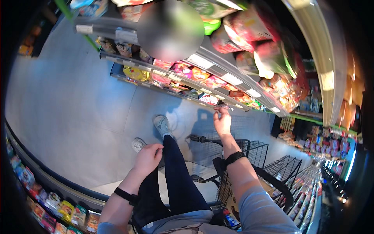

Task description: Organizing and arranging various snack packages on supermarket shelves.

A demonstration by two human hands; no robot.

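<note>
My right hand reaches out past the handle of a black wire shopping cart, its thumb and index finger apart and nothing seen between them. In the picture its fingertips overlap the lowest shelf edge; whether they touch it I cannot tell. My left hand hangs before my dark trousers with its fingers curled down, and their undersides are hidden. Ahead stands a tiered store shelf with bagged packets, among them a yellow packet and a red-and-white packet. A blurred disc covers part of the upper tier.
The cart's black grip juts out left of my right forearm. Large pink bags fill the upper shelf. A low display of packaged goods curves behind me at lower left. Grey floor lies around my pale shoes.
</note>
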